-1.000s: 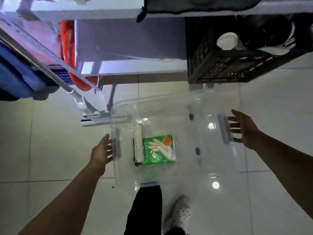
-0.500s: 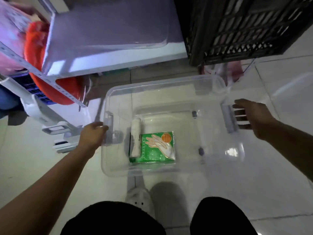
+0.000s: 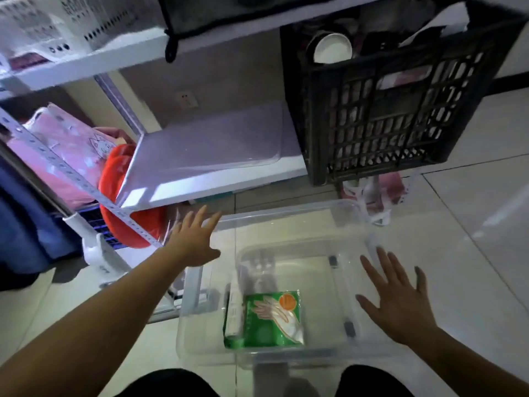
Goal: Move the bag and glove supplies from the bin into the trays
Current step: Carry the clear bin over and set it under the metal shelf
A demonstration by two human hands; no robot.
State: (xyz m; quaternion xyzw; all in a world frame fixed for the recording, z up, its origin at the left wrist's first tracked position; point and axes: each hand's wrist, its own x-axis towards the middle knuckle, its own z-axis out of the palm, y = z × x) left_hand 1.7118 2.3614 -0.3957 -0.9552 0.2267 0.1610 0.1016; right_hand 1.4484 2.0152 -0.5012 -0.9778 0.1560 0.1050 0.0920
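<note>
A clear plastic bin (image 3: 289,216) stands on the tiled floor in front of my knees. Inside it, at the near left, lies a green pack of gloves (image 3: 272,319) with a white roll of bags (image 3: 234,316) along its left side. My left hand (image 3: 191,239) is open with fingers spread, just outside the bin's far left corner and clear of the handle. My right hand (image 3: 398,299) is open too, palm down over the bin's right side, holding nothing.
A white shelf board (image 3: 206,159) sits low behind the bin, with a perforated metal upright (image 3: 86,184) to its left. A black slatted crate (image 3: 395,110) holds a white bowl (image 3: 332,48). White perforated baskets (image 3: 57,21) stand on the upper shelf. Red fabric (image 3: 120,196) bulges at left.
Both hands have let go of the bin's side handles and spread open. The left hand moved up toward the far left corner. The view tilted up toward the shelves.
</note>
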